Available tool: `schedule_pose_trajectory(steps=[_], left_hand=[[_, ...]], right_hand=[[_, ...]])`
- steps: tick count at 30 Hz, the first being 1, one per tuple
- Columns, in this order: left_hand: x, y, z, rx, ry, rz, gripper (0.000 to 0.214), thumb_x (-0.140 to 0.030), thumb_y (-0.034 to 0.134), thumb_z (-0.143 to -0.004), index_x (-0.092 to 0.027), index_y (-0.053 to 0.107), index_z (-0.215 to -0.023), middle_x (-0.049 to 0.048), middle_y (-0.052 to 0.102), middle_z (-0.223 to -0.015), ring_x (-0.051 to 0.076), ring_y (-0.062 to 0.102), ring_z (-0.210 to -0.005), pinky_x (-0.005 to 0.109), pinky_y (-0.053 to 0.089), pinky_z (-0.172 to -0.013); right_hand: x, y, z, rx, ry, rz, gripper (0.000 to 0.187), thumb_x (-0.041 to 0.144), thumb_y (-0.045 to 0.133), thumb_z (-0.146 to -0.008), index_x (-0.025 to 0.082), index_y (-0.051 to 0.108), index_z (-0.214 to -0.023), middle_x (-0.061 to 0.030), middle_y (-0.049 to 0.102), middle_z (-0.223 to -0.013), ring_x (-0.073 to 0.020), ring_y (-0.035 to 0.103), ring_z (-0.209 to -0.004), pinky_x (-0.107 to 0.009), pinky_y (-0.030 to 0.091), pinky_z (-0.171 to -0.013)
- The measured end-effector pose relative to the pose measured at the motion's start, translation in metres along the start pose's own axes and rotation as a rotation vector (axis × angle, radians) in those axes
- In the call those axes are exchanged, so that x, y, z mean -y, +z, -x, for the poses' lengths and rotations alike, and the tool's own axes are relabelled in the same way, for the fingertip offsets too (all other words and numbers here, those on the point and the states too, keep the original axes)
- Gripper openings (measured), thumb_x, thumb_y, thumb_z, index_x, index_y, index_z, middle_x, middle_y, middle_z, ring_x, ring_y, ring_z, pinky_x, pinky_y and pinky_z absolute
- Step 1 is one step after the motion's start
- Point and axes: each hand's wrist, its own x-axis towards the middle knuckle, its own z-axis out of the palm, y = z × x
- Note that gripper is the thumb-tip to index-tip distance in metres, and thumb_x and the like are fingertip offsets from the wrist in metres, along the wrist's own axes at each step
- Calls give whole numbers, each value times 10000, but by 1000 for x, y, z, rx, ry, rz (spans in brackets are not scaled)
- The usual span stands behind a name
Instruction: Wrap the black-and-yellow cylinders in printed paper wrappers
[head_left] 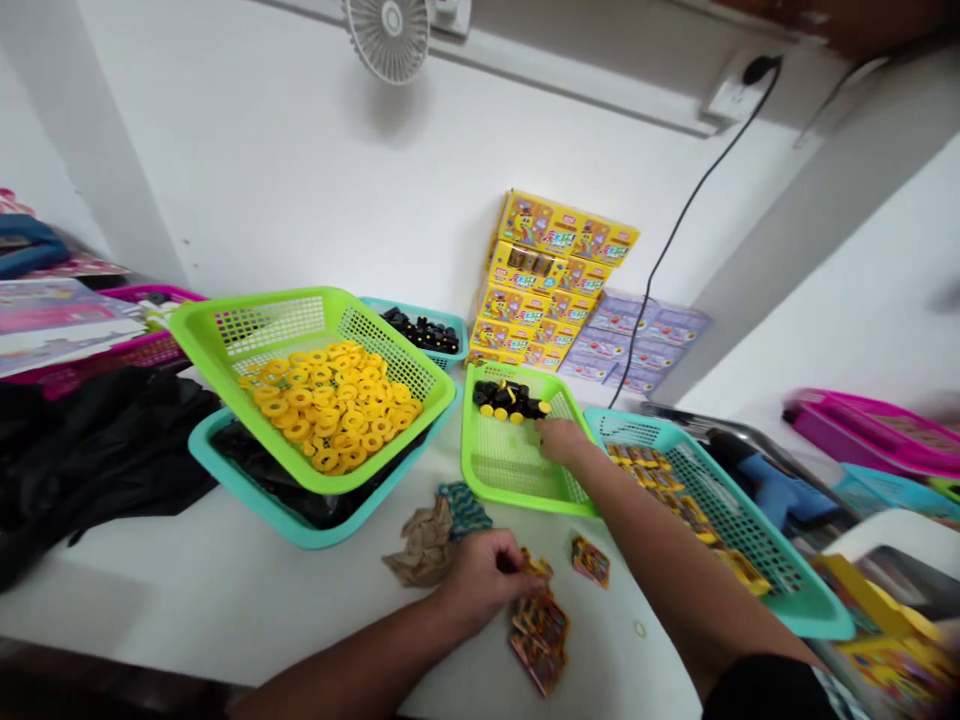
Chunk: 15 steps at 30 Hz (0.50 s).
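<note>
Small printed cards in loose stack near table's front edge; left hand fingers pinched together on card. Right hand fingers loosely together, resting in green mesh basket, just below black-and-yellow parts.

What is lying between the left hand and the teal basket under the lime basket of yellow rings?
The head view shows a crumpled brown paper and a teal patterned scrap between the left hand and the teal basket.
</note>
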Motion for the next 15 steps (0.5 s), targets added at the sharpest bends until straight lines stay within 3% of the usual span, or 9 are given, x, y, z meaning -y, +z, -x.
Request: schedule_pose_trajectory(steps=[4,6,8,12,15], left_hand=[[-2,-4,-2,-15,47,-16,388,-433,805,-574,-183,507,-574,-27,505,-531,102,407,-510,248,292,-502],[-3,-5,-2,-9,48,2,395,-439,801,-581,-186,498,-583,-28,509,-529,100,410,-497,243,291,-490],[-5,-5,-2,8,43,8,388,-435,793,-593,-187,494,-596,-32,507,-524,98,415,-488,239,294,-482],[-9,-6,1,51,88,-15,348,-409,769,-640,-180,507,-626,-44,493,-534,93,423,-491,231,315,-485],[-11,-7,5,78,166,-64,315,-380,759,-663,-173,523,-640,-41,506,-580,96,445,-531,227,351,-517]], right_hand=[[-8,-13,29,-111,17,-259,233,219,566,-902,169,650,-1113,-106,706,-1045,-234,665,-1010,-312,510,-856],[-9,-14,55,-172,37,-383,291,268,447,-945,170,576,-1186,-73,715,-949,-195,698,-882,-279,529,-751],[-6,-10,88,-262,55,-666,307,336,419,-937,164,517,-1172,-34,691,-818,-171,692,-691,-265,525,-611],[10,9,157,-484,77,-1458,313,401,683,-754,211,506,-930,16,633,-707,-160,638,-577,-266,494,-539],[24,19,194,-502,123,-1697,354,363,791,-672,220,521,-850,16,644,-713,-171,653,-654,-273,500,-593]])
